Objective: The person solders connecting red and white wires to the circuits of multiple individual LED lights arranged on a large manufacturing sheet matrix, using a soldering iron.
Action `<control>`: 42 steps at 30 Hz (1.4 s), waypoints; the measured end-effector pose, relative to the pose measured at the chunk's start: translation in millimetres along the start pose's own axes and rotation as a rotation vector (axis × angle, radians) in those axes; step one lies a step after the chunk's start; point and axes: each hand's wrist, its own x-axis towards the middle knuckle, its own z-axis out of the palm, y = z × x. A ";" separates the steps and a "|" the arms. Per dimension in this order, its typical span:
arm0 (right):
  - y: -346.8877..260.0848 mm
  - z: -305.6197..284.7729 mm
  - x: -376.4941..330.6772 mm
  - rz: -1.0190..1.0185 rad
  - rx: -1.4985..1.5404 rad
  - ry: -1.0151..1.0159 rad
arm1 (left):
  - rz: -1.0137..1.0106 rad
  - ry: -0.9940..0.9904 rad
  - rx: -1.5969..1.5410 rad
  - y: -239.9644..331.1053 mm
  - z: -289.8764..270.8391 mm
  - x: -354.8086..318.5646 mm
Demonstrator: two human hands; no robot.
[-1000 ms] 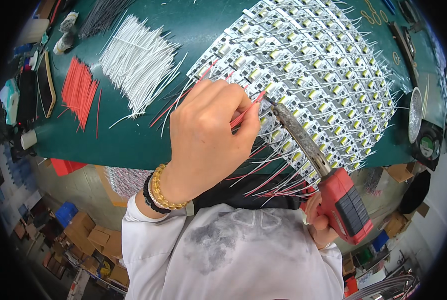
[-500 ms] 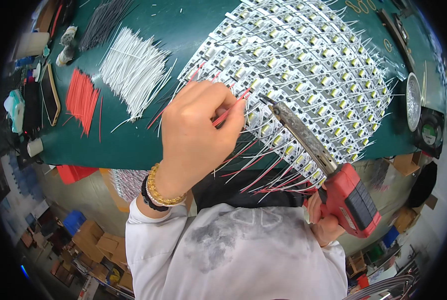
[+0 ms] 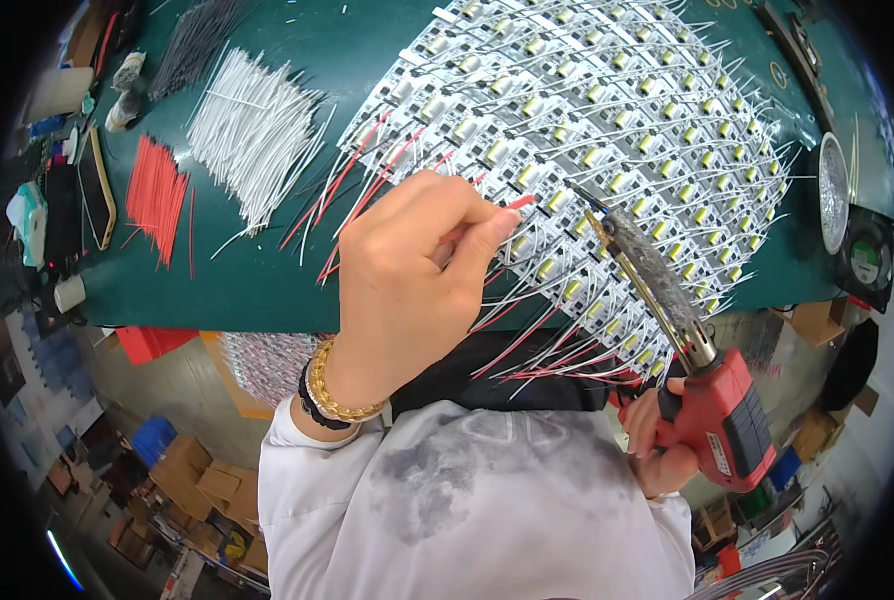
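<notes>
Pinched between the thumb and forefinger of my left hand (image 3: 412, 255) are red wires (image 3: 520, 202), their tips poking out over the near edge of an LED board panel (image 3: 587, 155). White circuit boards with yellowish LEDs make up the panel, and short white wires stick out of it in rows. My right hand (image 3: 657, 445) is wrapped round the grip of a red soldering gun (image 3: 732, 420). Its metal barrel slants up and left over the boards, with the dark tip a little right of the red wire ends. Red and white wires hang off the panel's near edge.
On the green table (image 3: 217, 300) at left lie bundles of red wires (image 3: 157, 195), white wires (image 3: 257, 135) and black wires (image 3: 197, 40). A phone-like dark slab (image 3: 97, 190) is beside them. At right stand a round silver dish (image 3: 833, 192) and a black fan (image 3: 867, 258).
The soldering gun's tip has moved right, away from the left fingers. My left hand has shifted slightly right with the red wires. The panel and table items sit slightly differently in view.
</notes>
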 end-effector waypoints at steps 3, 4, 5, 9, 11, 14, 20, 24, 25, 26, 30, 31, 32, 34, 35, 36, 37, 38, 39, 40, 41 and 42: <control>3.8 -6.8 5.4 -0.053 0.107 -0.177 | -0.026 0.080 -0.014 -1.8 6.6 -0.7; 0.3 -9.9 7.3 -0.027 0.121 -0.206 | -0.025 0.074 0.005 -1.5 6.1 0.0; -1.2 -11.8 8.1 -0.002 0.138 -0.234 | -0.022 0.067 0.027 -0.7 5.9 0.3; 4.6 3.1 -6.0 0.020 0.105 -0.032 | -0.043 0.048 0.034 0.8 4.4 1.8; 6.3 9.0 -10.1 0.098 0.162 0.125 | -0.032 0.048 0.036 -0.3 3.7 2.3; 7.6 3.5 -0.5 -0.011 0.111 -0.057 | -0.049 0.024 0.018 -2.0 1.7 3.4; 14.4 -17.6 -18.0 -0.025 -0.481 -0.090 | -0.050 0.013 0.041 -0.9 0.1 4.6; 3.2 -18.7 -29.3 0.184 -0.581 -0.003 | -0.056 0.029 0.037 -1.1 2.3 3.3; 8.3 -30.6 -35.5 0.212 -0.518 -0.044 | -0.054 0.025 0.046 -1.0 1.7 3.6; 8.6 -33.6 -34.9 0.240 -0.456 -0.085 | -0.052 0.020 0.055 -1.1 0.7 4.2; 1.7 -24.7 -18.7 0.102 -0.289 -0.199 | -0.046 0.023 0.048 -1.2 1.9 4.8; 0.5 -15.0 -18.0 0.040 -0.430 -0.065 | -0.045 0.014 0.052 0.0 2.6 5.1; -2.3 -6.8 -16.8 -0.018 -0.575 0.071 | -0.048 0.005 0.050 0.2 2.1 5.7; -4.1 0.2 -10.1 0.042 -0.368 0.071 | -0.053 0.009 0.059 -1.1 1.4 5.4; -4.4 1.7 -8.2 0.099 -0.159 0.071 | -0.057 0.013 0.070 -1.8 1.0 5.3; 0.5 -2.9 -14.9 0.098 -0.158 0.072 | -0.056 0.013 0.071 -2.3 1.1 5.5; 10.0 -11.8 -28.6 0.267 0.193 0.155 | -0.059 0.021 0.060 -1.5 0.9 4.5; 15.2 -16.5 -36.8 0.432 0.546 0.232 | -0.062 0.030 0.049 -0.2 0.4 3.3; 9.6 -8.7 -27.5 0.426 0.550 0.240 | -0.053 0.023 0.047 1.5 1.5 4.3; -0.8 6.2 -6.8 0.219 0.271 0.121 | -0.049 0.005 0.074 2.2 1.4 4.9; -7.8 14.1 4.8 0.011 -0.010 -0.002 | -0.046 -0.011 0.100 3.1 0.5 4.9; -9.2 13.7 4.2 0.011 -0.008 -0.002 | -0.046 -0.011 0.102 3.3 0.5 4.2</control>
